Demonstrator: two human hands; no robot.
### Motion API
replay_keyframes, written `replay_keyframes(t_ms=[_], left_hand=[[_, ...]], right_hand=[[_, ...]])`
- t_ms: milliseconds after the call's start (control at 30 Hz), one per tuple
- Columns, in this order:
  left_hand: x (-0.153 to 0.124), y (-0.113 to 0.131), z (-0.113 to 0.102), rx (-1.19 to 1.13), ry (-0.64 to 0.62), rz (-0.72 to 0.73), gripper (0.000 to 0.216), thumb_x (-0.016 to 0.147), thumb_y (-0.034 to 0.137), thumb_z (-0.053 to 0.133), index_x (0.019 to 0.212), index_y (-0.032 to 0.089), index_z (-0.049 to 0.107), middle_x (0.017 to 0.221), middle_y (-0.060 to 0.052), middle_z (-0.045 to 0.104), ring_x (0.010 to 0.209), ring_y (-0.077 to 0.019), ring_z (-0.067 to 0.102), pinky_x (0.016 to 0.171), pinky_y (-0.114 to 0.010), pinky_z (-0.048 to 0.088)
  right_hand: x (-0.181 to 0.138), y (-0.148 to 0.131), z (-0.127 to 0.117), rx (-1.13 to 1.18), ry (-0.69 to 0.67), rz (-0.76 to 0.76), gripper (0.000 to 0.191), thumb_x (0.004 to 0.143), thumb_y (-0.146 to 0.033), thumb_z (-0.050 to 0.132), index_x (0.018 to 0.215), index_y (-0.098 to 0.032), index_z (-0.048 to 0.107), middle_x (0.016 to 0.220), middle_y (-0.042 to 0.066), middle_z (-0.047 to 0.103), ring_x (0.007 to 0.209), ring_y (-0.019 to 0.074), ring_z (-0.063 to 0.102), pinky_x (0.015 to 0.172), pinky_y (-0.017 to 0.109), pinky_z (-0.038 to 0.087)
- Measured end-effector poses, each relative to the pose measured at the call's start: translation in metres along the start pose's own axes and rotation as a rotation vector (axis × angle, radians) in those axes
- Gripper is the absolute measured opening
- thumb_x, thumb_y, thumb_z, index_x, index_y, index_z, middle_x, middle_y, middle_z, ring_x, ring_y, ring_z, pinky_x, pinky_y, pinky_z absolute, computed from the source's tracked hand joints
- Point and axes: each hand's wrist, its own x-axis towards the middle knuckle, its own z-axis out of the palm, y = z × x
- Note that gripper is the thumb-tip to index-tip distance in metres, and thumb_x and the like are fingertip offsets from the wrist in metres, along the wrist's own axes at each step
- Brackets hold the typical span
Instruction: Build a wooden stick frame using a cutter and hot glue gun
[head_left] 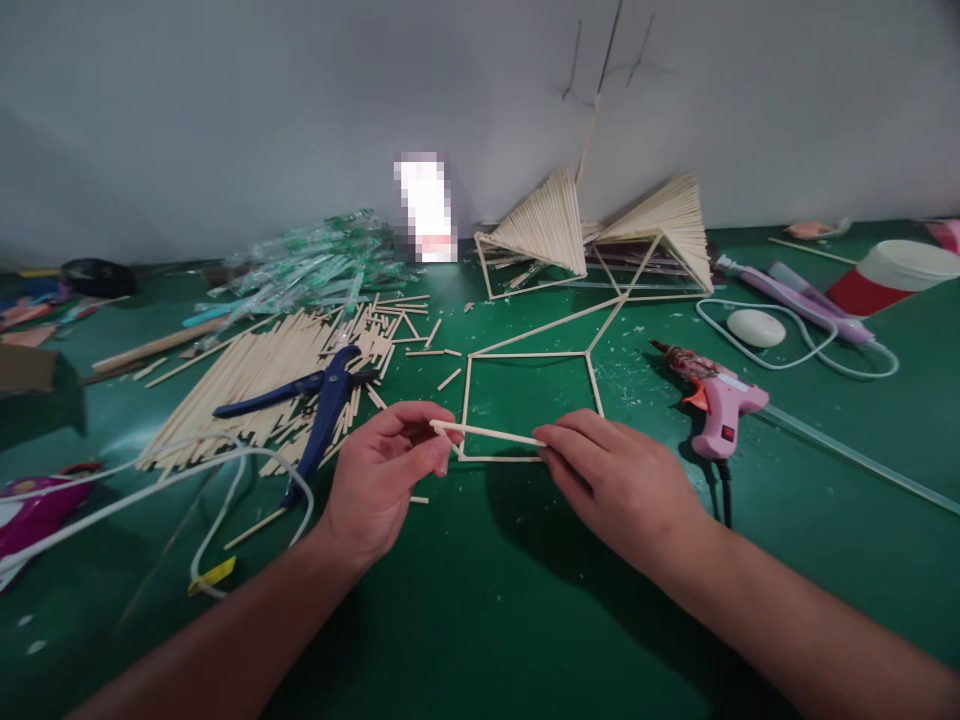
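A thin wooden stick (495,435) is held nearly level just above the green tabletop. My left hand (382,470) is closed around its left end, thumb and fingers pinching where a second stick seems to meet it at an angle; the fingers partly hide this joint. Gripping the right end is my right hand (626,470), its fingertips pressed together. Behind and below lies a four-sided frame of sticks (529,355), with longer sticks running back from its far corners. The hands cover parts of its near side.
A pink glue gun (724,400) lies at right, near a white oval object (756,328) and a red-and-white cup (885,280). Blue-handled cutters (326,420) rest on loose sticks (232,375) at left. Fan-shaped stick structures (551,225) stand by the wall. White cables cross the left side.
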Motion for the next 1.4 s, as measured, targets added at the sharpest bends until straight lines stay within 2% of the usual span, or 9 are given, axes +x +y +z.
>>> replay_keyframes(t_ms=[300, 1400], left_hand=[[0.0000, -0.0006, 0.0006, -0.011, -0.009, 0.011, 0.016, 0.068, 0.019, 0.074, 0.084, 0.017, 0.069, 0.071, -0.002, 0.068, 0.052, -0.0075, 0.052, 0.051, -0.021, 0.042], [0.0009, -0.0016, 0.0000, 0.038, -0.011, 0.046, 0.012, 0.069, 0.018, 0.072, 0.081, 0.018, 0.070, 0.075, -0.003, 0.068, 0.053, -0.0086, 0.051, 0.051, -0.023, 0.042]], right_hand=[[-0.0026, 0.0053, 0.0016, 0.061, 0.030, 0.027, 0.018, 0.091, -0.019, 0.049, 0.093, -0.017, 0.067, 0.090, 0.005, 0.070, 0.074, 0.0164, 0.065, 0.062, 0.028, 0.048], [-0.0012, 0.0084, 0.0022, 0.083, -0.007, 0.002, 0.020, 0.093, -0.019, 0.047, 0.093, -0.017, 0.067, 0.089, 0.007, 0.070, 0.076, 0.0177, 0.065, 0.065, 0.029, 0.050]])
